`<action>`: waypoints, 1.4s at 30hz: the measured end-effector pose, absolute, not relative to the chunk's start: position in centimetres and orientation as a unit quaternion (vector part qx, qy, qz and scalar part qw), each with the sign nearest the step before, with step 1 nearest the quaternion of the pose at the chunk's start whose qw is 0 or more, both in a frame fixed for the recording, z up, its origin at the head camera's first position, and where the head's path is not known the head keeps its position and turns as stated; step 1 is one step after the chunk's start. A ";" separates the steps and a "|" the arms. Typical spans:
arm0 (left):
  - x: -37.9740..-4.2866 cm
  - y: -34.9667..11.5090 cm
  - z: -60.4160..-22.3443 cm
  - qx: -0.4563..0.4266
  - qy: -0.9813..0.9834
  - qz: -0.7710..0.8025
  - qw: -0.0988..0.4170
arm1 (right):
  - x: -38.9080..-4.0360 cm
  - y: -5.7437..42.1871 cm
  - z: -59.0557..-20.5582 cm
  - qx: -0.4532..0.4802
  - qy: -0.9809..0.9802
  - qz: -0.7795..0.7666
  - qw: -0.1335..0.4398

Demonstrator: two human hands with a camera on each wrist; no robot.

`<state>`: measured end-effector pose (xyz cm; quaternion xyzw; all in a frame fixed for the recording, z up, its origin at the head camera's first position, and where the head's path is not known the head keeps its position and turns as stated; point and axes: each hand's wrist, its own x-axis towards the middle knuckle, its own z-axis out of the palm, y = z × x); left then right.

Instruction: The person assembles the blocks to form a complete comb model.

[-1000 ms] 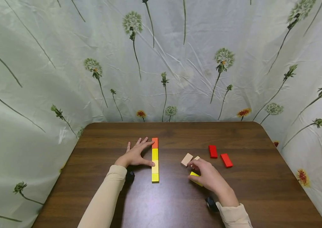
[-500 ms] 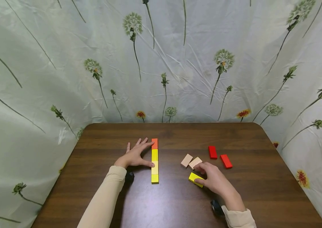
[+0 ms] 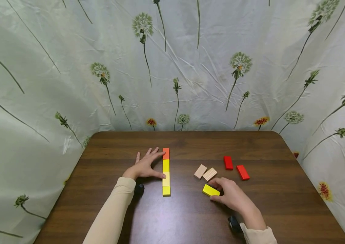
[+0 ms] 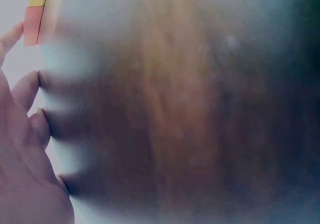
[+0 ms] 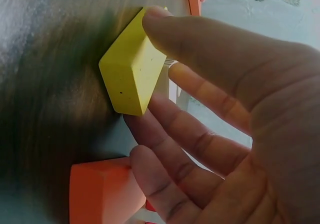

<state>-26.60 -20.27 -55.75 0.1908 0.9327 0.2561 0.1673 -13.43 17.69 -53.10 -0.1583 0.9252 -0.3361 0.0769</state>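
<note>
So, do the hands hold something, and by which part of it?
It cannot be told: the right hand has its thumb at the loose yellow block, but a closed grip is not clear. The left hand only touches the block row.

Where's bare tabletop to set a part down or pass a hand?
Bare table: the strip between the block row and plain wooden blocks; the near middle, between the sleeves; right of the red blocks. Crowded: around the right hand, with the yellow block and plain wooden blocks close together; the row's left side, at the left hand.
</note>
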 end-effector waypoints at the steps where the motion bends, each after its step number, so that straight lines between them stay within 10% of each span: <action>1: -26.6 -20.3 -55.7 0.190 0.933 0.254 0.167 | -13.4 17.7 -53.1 -0.159 0.924 -0.337 0.082; 42: -26.8 -20.4 -56.1 0.188 0.934 0.252 0.168 | -11.5 17.4 -53.6 -0.155 0.879 -0.428 0.139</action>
